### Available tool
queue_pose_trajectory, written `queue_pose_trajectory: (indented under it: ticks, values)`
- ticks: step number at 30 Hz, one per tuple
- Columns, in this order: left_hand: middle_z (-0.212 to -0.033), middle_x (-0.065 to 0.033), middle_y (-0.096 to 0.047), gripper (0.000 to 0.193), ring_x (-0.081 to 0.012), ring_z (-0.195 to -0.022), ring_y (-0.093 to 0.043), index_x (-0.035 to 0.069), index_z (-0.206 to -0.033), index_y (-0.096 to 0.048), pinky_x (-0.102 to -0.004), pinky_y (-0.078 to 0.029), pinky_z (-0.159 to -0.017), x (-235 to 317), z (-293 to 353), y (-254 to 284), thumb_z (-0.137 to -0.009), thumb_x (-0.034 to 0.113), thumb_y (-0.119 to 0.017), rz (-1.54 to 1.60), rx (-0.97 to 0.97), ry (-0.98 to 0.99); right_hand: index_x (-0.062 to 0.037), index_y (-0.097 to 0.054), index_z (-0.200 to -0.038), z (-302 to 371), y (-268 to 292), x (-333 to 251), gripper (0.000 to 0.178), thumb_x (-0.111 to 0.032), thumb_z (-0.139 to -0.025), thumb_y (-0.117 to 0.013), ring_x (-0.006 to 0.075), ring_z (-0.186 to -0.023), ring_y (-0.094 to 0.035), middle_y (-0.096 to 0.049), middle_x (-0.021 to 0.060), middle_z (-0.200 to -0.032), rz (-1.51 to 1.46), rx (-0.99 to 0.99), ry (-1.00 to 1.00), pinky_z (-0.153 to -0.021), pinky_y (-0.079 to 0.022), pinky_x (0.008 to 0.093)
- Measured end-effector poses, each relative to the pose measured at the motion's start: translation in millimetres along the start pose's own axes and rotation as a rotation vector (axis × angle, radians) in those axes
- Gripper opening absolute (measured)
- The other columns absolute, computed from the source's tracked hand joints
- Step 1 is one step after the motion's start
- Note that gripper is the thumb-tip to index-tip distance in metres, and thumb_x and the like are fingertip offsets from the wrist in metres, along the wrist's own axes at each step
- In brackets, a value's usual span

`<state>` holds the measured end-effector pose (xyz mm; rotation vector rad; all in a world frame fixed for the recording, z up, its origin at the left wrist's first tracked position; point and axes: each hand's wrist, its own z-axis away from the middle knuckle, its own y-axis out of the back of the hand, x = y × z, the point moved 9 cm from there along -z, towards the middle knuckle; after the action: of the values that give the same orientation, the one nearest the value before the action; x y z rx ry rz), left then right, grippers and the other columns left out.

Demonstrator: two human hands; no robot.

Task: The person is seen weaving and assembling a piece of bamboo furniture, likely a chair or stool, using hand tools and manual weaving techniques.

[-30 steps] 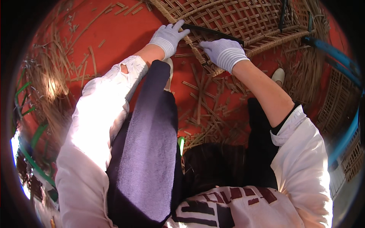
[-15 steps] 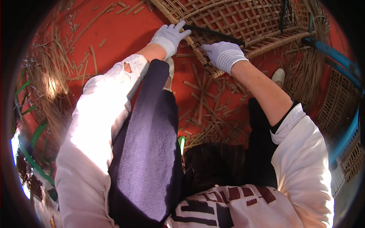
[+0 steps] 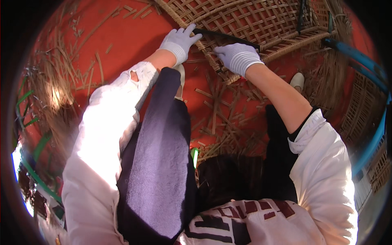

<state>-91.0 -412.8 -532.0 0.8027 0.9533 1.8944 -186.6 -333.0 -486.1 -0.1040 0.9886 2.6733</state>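
Note:
A woven wicker seat [image 3: 241, 20] with a wrapped rim and a dark frame bar [image 3: 226, 37] spans the top of the view. My left hand [image 3: 178, 41], in a light knitted glove with a striped cuff, grips its left rim with the fingertips over the edge. Nearer its front corner, my right hand [image 3: 238, 57], gloved the same way, is closed over the woven strips. The index finger reaches left toward the rim, and the other fingers are hidden beneath the hand. What they hold cannot be made out.
Cut cane pieces [image 3: 218, 110] litter the red floor covering [image 3: 122, 41]. Long strips lie in a bundle [image 3: 53, 90] at left and another [image 3: 330, 77] at right. Blue tubing [image 3: 359, 57] and a woven panel [image 3: 359, 102] stand on the right, green tubes [image 3: 41, 179] on the left.
The wicker seat and both hands appear slightly further left, along with a small shift of the whole view. Both hands keep nearly the same pose at the rim.

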Motion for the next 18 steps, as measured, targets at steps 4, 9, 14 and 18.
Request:
queue_pose_trajectory:
  ticks: [4, 9, 14, 18]
  values:
    - [-0.153, -0.0134, -0.027, 0.078, -0.0304, -0.125, -0.047, 0.024, -0.143, -0.041, -0.0410, -0.040, -0.103, 0.3, -1.3, -2.1, -0.072, 0.004, -0.068, -0.024, -0.021, 0.001, -0.0265, -0.059, -0.127, -3.6, 3.2, -4.1, 0.035, -0.030, -0.097, -0.042, 0.0320, -0.099, -0.065, -0.067, 0.0118, -0.112, -0.017, 0.011, 0.027, -0.086, -0.052, 0.0445]
    - [-0.153, -0.0127, -0.028, 0.077, -0.0297, -0.123, -0.049, 0.024, -0.143, -0.041, -0.0396, -0.042, -0.101, 0.2, -1.2, 0.8, -0.073, 0.003, -0.068, -0.026, 0.006, -0.009, -0.0255, -0.060, -0.125, -8.2, 1.5, -5.1, 0.034, -0.028, -0.097, -0.042, 0.0323, -0.098, -0.066, -0.066, 0.0122, -0.114, -0.016, 0.014, 0.039, -0.086, -0.053, 0.0439]
    - [-0.152, -0.0132, -0.029, 0.073, -0.0286, -0.124, -0.048, 0.023, -0.143, -0.041, -0.0385, -0.039, -0.102, -1.5, -0.6, 0.2, -0.077, 0.009, -0.068, -0.065, 0.012, -0.020, -0.0281, -0.059, -0.125, -10.4, -15.0, -20.1, 0.034, -0.028, -0.096, -0.041, 0.0323, -0.100, -0.065, -0.067, 0.0125, -0.112, 0.038, -0.066, 0.024, -0.085, -0.053, 0.0448]
    - [-0.151, -0.0129, -0.031, 0.070, -0.0279, -0.122, -0.048, 0.025, -0.142, -0.043, -0.0376, -0.041, -0.099, -0.9, 1.1, 1.5, -0.078, 0.008, -0.067, -0.050, 0.045, -0.035, -0.0317, -0.058, -0.127, -6.9, -3.8, -13.2, 0.035, -0.028, -0.096, -0.041, 0.0326, -0.098, -0.066, -0.067, 0.0123, -0.111, 0.006, 0.006, 0.018, -0.086, -0.052, 0.0449]
